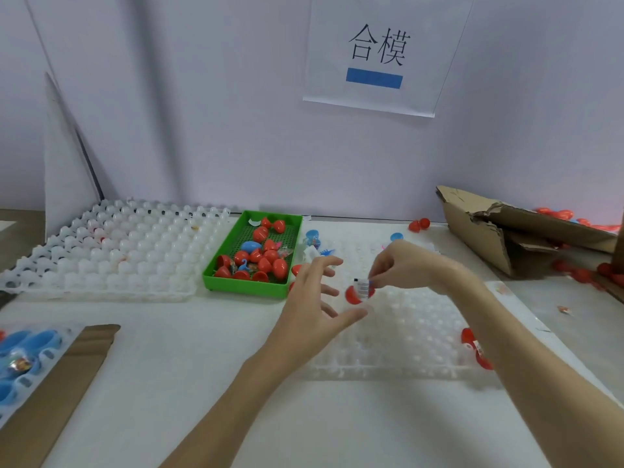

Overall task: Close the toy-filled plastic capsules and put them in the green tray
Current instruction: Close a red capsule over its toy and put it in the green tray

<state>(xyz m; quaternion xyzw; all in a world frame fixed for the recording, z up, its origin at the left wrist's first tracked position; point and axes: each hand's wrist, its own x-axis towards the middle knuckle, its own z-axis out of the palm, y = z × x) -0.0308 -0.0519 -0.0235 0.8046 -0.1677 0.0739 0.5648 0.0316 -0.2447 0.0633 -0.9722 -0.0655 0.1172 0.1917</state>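
The green tray (293, 261) stands at mid-table and holds several red capsules (270, 256) and one blue capsule (251, 246). Right of it lies a white dimpled tray (405, 332). An open red capsule half (353, 296) rests in that tray. My right hand (403, 265) pinches a small wrapped toy (363, 288) just above the red half. My left hand (319, 300) hovers beside it, fingers spread and holding nothing. Another open red capsule (476, 347) with a toy lies at the white tray's right edge, partly behind my right forearm.
A larger white dimpled tray (111, 251) fills the left side. Blue capsule halves sit in a holder (25, 359) at the lower left, next to brown cardboard (67, 383). A torn cardboard box (506, 228) with red capsules lies at the right. Loose blue pieces (314, 239) lie behind my hands.
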